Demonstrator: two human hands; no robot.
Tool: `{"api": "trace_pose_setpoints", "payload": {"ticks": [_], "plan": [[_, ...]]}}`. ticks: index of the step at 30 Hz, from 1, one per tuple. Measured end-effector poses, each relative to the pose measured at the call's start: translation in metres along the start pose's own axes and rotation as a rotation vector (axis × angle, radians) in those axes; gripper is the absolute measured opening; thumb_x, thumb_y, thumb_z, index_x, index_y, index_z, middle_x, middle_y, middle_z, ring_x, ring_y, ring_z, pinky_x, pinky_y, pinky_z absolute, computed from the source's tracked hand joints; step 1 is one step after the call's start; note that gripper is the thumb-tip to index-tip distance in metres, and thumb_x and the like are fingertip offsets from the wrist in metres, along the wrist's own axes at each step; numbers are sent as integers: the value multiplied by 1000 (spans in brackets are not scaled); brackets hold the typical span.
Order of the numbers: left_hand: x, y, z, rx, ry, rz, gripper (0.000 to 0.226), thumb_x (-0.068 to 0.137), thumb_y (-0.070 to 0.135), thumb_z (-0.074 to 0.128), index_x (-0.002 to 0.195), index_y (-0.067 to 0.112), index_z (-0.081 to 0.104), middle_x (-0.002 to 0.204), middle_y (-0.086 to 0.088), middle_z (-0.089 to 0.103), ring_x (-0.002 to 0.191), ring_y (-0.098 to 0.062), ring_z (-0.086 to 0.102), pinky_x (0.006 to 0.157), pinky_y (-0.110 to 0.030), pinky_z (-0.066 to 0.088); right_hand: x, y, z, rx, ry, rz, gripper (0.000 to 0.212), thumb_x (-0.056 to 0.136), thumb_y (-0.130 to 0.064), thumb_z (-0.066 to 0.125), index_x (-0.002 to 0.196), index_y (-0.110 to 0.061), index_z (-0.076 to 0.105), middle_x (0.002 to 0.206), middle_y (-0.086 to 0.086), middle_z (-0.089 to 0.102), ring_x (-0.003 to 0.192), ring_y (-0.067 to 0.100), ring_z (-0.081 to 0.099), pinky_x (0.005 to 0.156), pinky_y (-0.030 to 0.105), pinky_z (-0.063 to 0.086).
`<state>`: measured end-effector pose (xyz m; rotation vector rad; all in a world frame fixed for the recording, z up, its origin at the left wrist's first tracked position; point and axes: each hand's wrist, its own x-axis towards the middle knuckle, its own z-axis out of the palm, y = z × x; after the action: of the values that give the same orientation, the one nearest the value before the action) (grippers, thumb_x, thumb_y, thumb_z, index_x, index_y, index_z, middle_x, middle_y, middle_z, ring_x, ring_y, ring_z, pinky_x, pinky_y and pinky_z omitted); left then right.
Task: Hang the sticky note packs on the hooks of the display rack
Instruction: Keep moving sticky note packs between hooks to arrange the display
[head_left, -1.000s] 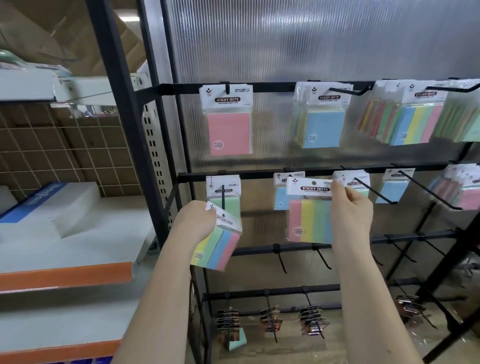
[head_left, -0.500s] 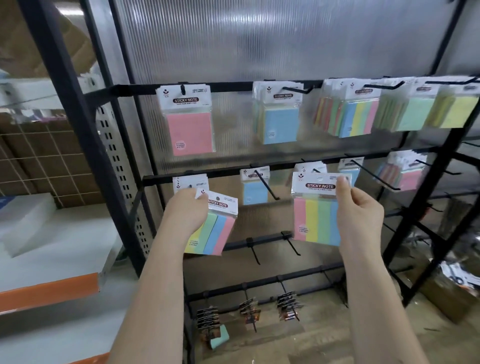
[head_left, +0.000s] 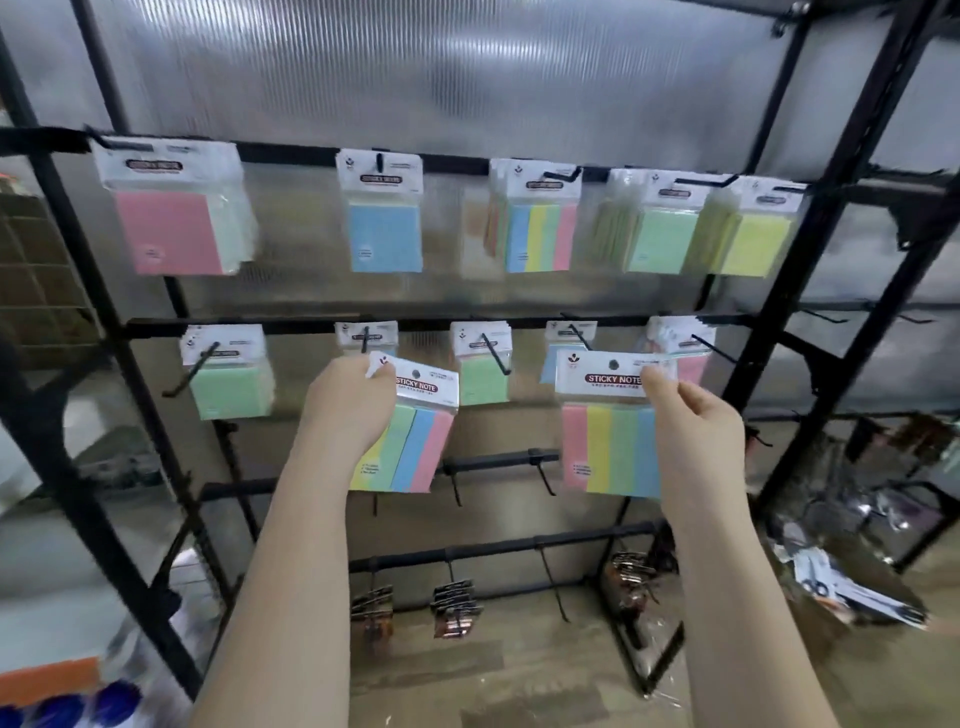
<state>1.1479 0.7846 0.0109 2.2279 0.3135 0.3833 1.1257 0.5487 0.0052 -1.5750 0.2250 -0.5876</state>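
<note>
Two striped sticky note packs held up in front of the display rack (head_left: 810, 218), neither yet on a hook. Left hand (head_left: 349, 410) curled round the header card of the left pack (head_left: 415, 441), pinching its upper left corner so the pack hangs tilted, hang hole free at the top. Right hand (head_left: 693, 431) pinching the right edge of the header of the right pack (head_left: 608, 449), thumb in front, pack upright and square to the rack, its hang hole uncovered near the header's top edge. Probably gripped by the cards' edges to leave the holes open for threading. Right pack raised level with the middle rail (head_left: 426, 326), close to the hook (head_left: 711, 347) near that rail's right end, likely the next target. Matching striped packs (head_left: 540, 236) already hanging from the top rail, right of centre. Lower rails carrying bare hooks and dark clip bundles (head_left: 454, 608).
</note>
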Motion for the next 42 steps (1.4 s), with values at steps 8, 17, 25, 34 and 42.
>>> {"api": "trace_pose_setpoints", "payload": {"ticks": [8, 17, 25, 34, 42], "plan": [[-31, 52, 39, -39, -19, -38, 37, 100, 24, 36, 64, 16, 40, 63, -1, 47, 54, -12, 39, 49, -27, 26, 30, 1, -53, 104, -68, 124, 27, 87, -29, 60, 71, -7, 62, 71, 4, 52, 69, 19, 43, 67, 33, 34], [-9, 58, 46, -12, 48, -56, 29, 100, 21, 35, 73, 12, 37, 62, 3, 39, 53, -10, 37, 48, -23, 23, 54, 1, -43, 134, -49, -12, 50, 79, -35, 62, 95, 12, 52, 76, 4, 47, 71, 18, 40, 67, 33, 31], [38, 58, 42, -6, 39, 29, 34, 100, 21, 32, 67, 13, 36, 67, -1, 45, 55, -11, 38, 49, -27, 24, 75, -25, 14, 151, 14, -217, 16, 88, -20, 66, 72, -19, 67, 58, -14, 65, 56, -1, 57, 52, 16, 46], [70, 49, 41, -62, 109, 54, 36, 97, 18, 36, 63, 8, 31, 59, -3, 39, 54, -15, 34, 50, -29, 22, 119, -66, 73, 203, 5, -385, 27, 85, -20, 67, 78, 6, 64, 66, 8, 65, 61, 3, 56, 62, 24, 43], [72, 58, 51, -95, 175, 63, 38, 96, 16, 36, 59, 11, 26, 57, -2, 33, 52, -14, 28, 49, -28, 19, 150, -65, 97, 226, -51, -329, 28, 82, -22, 68, 75, 3, 58, 66, 6, 50, 63, 12, 41, 61, 26, 33]]}}
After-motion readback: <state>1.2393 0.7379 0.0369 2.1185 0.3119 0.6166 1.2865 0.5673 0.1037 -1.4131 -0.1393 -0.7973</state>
